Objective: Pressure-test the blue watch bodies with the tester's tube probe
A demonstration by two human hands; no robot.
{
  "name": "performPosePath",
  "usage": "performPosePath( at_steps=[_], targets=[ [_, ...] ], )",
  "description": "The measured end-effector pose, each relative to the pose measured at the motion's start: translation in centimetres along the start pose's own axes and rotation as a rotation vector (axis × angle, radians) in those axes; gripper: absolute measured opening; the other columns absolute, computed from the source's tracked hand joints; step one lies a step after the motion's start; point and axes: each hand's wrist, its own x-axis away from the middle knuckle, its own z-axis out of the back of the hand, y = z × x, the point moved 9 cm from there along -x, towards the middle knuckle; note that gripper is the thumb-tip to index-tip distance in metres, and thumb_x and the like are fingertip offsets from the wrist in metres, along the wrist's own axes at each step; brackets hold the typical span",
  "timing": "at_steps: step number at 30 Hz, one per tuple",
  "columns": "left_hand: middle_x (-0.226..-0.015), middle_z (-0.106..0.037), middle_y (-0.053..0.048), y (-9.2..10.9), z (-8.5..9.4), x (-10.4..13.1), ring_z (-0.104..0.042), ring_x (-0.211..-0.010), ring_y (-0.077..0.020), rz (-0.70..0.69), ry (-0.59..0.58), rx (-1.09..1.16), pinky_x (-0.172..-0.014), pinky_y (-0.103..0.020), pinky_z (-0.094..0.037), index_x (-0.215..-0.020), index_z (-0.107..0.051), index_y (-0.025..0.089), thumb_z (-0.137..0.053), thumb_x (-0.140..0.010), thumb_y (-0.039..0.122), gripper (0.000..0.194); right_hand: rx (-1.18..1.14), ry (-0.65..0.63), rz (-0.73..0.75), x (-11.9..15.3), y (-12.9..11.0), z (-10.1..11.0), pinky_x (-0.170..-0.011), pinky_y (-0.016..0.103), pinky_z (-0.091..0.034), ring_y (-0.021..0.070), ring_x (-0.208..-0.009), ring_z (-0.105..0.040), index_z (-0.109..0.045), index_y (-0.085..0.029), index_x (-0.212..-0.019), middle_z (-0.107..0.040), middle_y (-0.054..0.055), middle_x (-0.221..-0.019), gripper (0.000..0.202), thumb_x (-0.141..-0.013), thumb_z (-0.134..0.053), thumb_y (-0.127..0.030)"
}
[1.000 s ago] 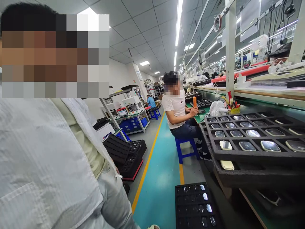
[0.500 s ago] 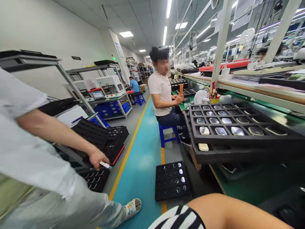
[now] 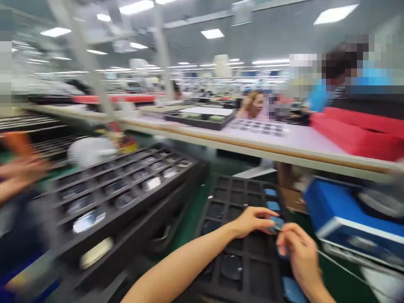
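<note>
Over a black foam tray (image 3: 261, 244) with square pockets, my left hand (image 3: 252, 221) pinches a small blue-faced piece (image 3: 276, 224) between thumb and fingers. My right hand (image 3: 298, 248) is closed at that piece's right side, its fingertips bunched; motion blur hides what is in them. More blue pieces (image 3: 293, 290) sit in the tray's right column, partly under my right hand. A dark, glossy rounded part (image 3: 232, 267) lies in a lower pocket.
Stacked foam trays (image 3: 126, 181) with shiny parts stand left. A blue box (image 3: 347, 214) is at right, a thin cable (image 3: 344, 267) beside it. A shelf edge (image 3: 252, 149) crosses above. Behind a white fan (image 3: 90, 151), a co-worker's hands (image 3: 22, 172) show blurred at far left.
The view has swung right from the aisle to the bench. Both my hands are now in sight over a foam tray; before, neither hand showed. The standing person at left is out of view.
</note>
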Motion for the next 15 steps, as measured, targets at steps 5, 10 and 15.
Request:
performPosePath(
  at_steps=[5, 10, 15],
  targets=[
    [-0.095, -0.063, -0.006, -1.3, 1.1, -1.8, -0.058, -0.086, -0.0184, 0.044, -0.068, 0.013, -0.075, -0.03, -0.047, -0.104, -0.063, 0.019, -0.067, -0.075, 0.032, 0.032, -0.176, -0.031, 0.007, -0.9, -0.1, 1.5, -0.031, 0.018, -0.031, 0.008, -0.028, -0.041, -0.051, -0.018, -0.067, -0.056, -0.004, -0.043, 0.012, -0.073, -0.055, -0.028],
    [-0.091, -0.064, -0.005, -1.3, 1.7, -1.5, -0.058, -0.081, -0.0197, 0.116, -0.011, -0.003, -0.075, -0.033, -0.048, -0.101, -0.064, 0.02, -0.068, -0.073, 0.031, 0.031, -0.222, -0.025, -0.022, -1.7, 0.0, 0.7, -0.029, 0.015, -0.029, 0.0064, -0.025, -0.04, -0.05, -0.018, -0.065, -0.055, -0.005, -0.04, 0.006, -0.065, -0.05, -0.024],
    [-0.09, -0.063, -0.003, -1.2, 1.6, -1.6, -0.057, -0.079, -0.0177, 0.117, 0.006, -0.019, -0.074, -0.03, -0.049, -0.099, -0.065, 0.02, -0.068, -0.073, 0.032, 0.029, -0.244, -0.049, -0.036, -1.6, -0.2, 0.8, -0.029, 0.015, -0.03, 0.0064, -0.025, -0.041, -0.05, -0.018, -0.065, -0.055, -0.006, -0.04, 0.006, -0.063, -0.047, -0.022]
  ],
)
